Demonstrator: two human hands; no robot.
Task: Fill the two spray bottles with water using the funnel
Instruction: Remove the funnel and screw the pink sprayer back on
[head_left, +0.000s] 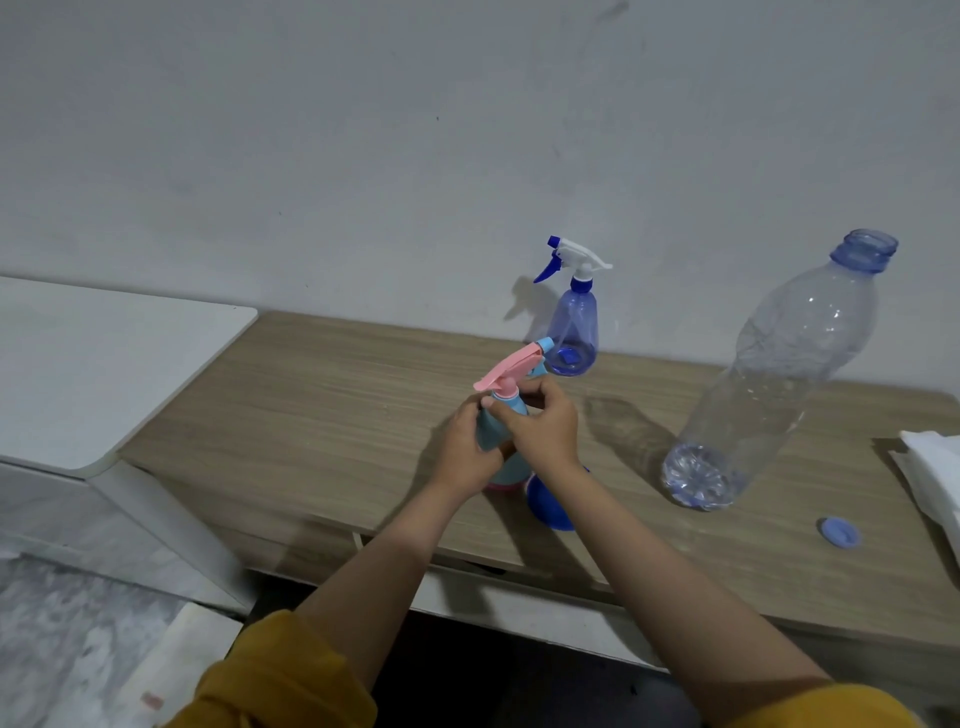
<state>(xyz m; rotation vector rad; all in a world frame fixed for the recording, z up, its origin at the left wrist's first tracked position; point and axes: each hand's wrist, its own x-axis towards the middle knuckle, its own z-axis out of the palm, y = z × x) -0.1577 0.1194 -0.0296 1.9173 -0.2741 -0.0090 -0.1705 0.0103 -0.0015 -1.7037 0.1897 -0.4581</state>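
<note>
Head view, the only one. The light blue spray bottle (501, 431) with the pink trigger head (506, 370) is seen at frame centre, standing on the wooden worktop (332, 395), long axis near vertical, head tipped slightly toward upper right. The left hand (467, 452) is clamped round the bottle body; the right hand (543, 426) is closed on the neck collar just under the trigger head. Both hands are touching the bottle and each other. Judged step: the spray head is being turned at the collar; whether on or off cannot be told. The fill level in this bottle is hidden by the hands.

The blue funnel (550, 499) is seen lying on the worktop directly below the right wrist, just beside the bottle base, partly covered by the forearm. The right hand is the nearer one for it.

The second spray bottle (574, 325), translucent blue with a white and blue head, is standing upright above centre, against the wall (363, 156), head fitted, well apart from the hands. Its water level cannot be made out.

The big clear water bottle (769, 384) is standing uncapped at right, nearly empty, only a little water at the base. Its blue cap (839, 532) is lying on the worktop at lower right. White cloth or paper (935, 478) is seen at the right edge.

Surface: wood-grain worktop, dry as far as visible. Room: plain grey-white wall behind, white unit (104, 364) at left, marbled floor (62, 639) at lower left.
</note>
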